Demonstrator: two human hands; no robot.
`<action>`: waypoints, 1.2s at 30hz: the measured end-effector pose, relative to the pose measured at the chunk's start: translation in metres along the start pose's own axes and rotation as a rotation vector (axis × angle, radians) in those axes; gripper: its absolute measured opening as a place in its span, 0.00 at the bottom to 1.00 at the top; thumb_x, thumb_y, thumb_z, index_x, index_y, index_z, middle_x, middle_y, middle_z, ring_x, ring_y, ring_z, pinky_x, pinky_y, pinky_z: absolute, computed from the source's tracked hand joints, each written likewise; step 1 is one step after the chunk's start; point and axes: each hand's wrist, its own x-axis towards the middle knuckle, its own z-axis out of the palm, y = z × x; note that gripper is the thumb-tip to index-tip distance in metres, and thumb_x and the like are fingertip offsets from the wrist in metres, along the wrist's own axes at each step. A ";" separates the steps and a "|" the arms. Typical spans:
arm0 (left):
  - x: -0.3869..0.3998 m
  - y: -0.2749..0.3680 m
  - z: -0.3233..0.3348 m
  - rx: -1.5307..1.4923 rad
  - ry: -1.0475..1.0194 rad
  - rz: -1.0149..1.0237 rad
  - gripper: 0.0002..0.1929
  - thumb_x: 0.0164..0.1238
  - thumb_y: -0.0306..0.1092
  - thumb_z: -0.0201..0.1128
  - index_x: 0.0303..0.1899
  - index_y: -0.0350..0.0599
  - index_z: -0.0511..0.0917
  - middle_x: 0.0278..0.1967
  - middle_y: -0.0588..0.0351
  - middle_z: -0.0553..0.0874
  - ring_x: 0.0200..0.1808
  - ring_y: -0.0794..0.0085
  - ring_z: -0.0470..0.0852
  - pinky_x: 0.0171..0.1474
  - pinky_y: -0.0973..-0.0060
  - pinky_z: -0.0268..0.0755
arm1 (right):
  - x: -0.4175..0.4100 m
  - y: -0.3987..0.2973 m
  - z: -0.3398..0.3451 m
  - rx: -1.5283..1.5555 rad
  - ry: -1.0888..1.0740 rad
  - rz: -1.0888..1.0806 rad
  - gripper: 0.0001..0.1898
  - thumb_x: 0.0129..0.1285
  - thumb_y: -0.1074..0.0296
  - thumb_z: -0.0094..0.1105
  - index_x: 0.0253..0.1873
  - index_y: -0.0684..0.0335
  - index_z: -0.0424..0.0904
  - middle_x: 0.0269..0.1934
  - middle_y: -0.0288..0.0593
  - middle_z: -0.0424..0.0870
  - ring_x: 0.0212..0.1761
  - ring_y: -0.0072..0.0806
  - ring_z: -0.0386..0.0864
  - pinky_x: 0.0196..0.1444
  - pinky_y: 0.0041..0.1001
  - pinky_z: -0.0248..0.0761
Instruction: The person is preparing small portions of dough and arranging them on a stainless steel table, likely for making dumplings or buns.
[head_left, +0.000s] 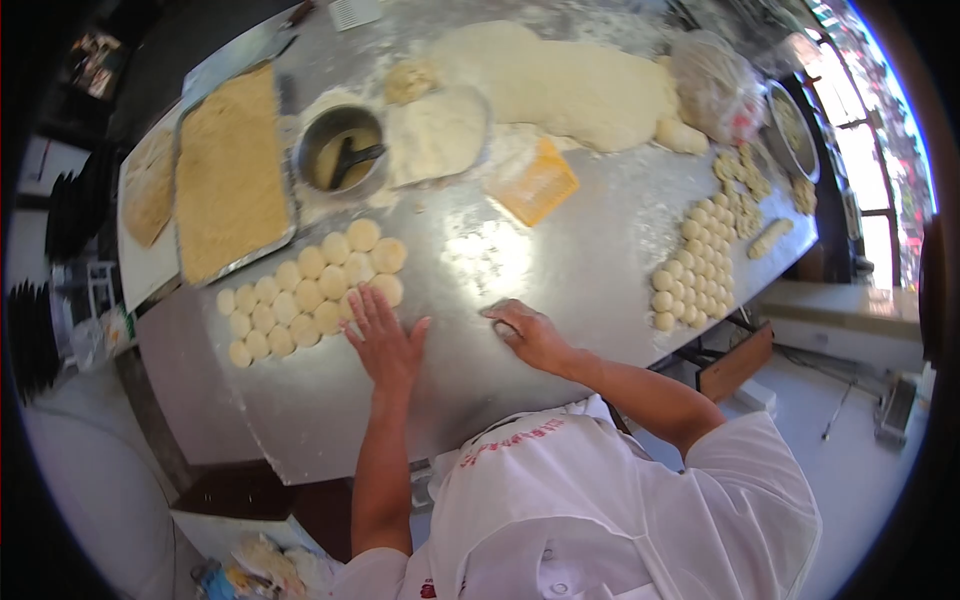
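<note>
My left hand (386, 341), fingers spread, reaches onto the lower right end of a group of flattened dough rounds (309, 294) laid in rows. Its fingertips touch or cover a round there. My right hand (531, 336) is over the bare steel worktop (480, 375), fingers curled with thumb and forefinger apart; whether anything small is under the fingers is not clear. Small dough balls (694, 262) stand close together at the right. Beyond them lie twisted dough pieces (742, 180) and a short dough roll (770, 238).
A tray of tan crumbly filling (232, 172), a steel pot (341, 154) with a black-handled tool, a floured board (439, 135) and a yellow plastic basket (536, 184) stand behind. A large dough slab (555, 82), a plastic bag (712, 82) and a metal bowl (793, 131) lie farther back.
</note>
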 end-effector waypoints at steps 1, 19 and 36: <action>-0.004 -0.006 0.007 0.044 -0.071 -0.003 0.53 0.77 0.68 0.62 0.86 0.34 0.54 0.89 0.37 0.50 0.90 0.38 0.44 0.84 0.30 0.38 | -0.003 0.003 -0.008 -0.016 0.002 -0.045 0.20 0.72 0.75 0.64 0.67 0.56 0.83 0.61 0.49 0.85 0.65 0.48 0.82 0.68 0.42 0.77; 0.033 0.384 0.063 -0.597 -0.268 0.947 0.35 0.68 0.21 0.61 0.79 0.43 0.70 0.82 0.40 0.67 0.79 0.47 0.72 0.78 0.53 0.66 | -0.025 0.219 -0.366 -0.856 0.577 0.413 0.21 0.70 0.71 0.61 0.67 0.59 0.84 0.65 0.52 0.82 0.71 0.51 0.78 0.76 0.48 0.67; -0.025 0.192 0.022 -0.344 0.084 0.231 0.24 0.74 0.43 0.74 0.65 0.43 0.81 0.55 0.46 0.84 0.55 0.47 0.81 0.61 0.52 0.71 | 0.021 0.109 -0.124 -0.412 0.130 -0.567 0.23 0.66 0.71 0.68 0.66 0.59 0.82 0.59 0.50 0.85 0.62 0.50 0.81 0.68 0.47 0.74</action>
